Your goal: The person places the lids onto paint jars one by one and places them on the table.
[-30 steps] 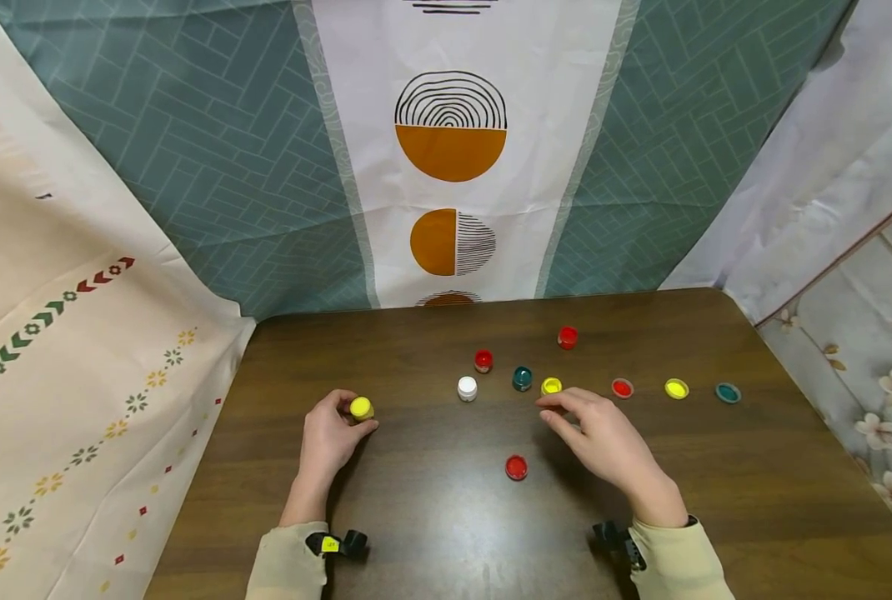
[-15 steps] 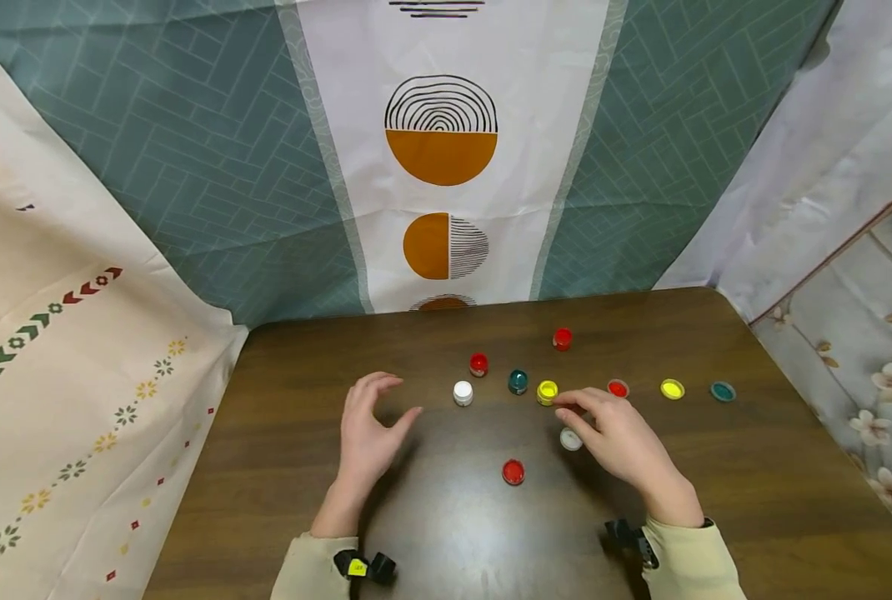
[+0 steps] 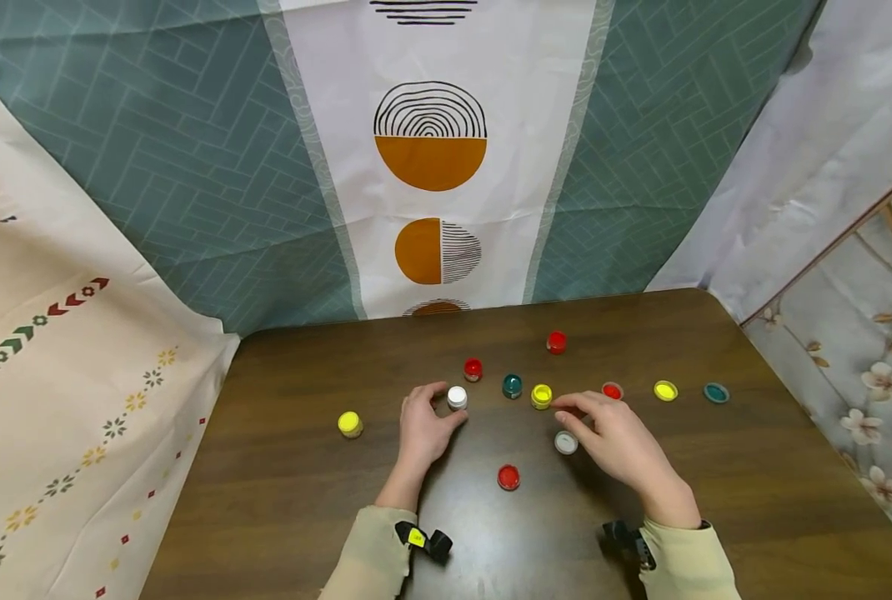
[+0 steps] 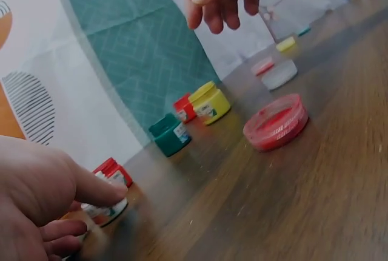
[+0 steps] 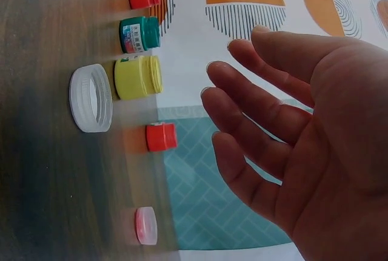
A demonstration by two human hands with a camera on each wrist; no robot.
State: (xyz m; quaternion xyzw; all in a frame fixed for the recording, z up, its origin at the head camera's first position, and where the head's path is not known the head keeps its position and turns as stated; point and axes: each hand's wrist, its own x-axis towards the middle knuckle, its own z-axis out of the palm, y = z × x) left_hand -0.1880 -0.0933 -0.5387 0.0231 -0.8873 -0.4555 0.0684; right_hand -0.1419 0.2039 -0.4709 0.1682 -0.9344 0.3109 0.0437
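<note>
My left hand [image 3: 423, 427] holds a small white paint jar [image 3: 457, 397] between thumb and fingers at the middle of the table. In the left wrist view the thumb overlaps the side of this white jar [image 4: 110, 210], and the fingertips are partly hidden behind it. My right hand [image 3: 617, 435] hovers with loosely bent fingers, nothing in them, just right of an open yellow paint jar [image 3: 541, 397]. A white lid [image 3: 566, 442] lies below its thumb. Left of my left hand stands another yellow jar [image 3: 350, 425].
A teal jar [image 3: 512, 386] and two red jars [image 3: 473, 370] stand behind. One red lid [image 3: 508, 477] lies nearer me. Along the right are another red lid [image 3: 612, 391], a yellow lid [image 3: 666, 391] and a teal lid [image 3: 716, 393]. Hanging cloths [image 3: 296, 250] border the table.
My left hand has let go of the yellow jar and moved right to the white jar. The white lid, out of sight a second ago, shows beside my right hand, which has barely moved.
</note>
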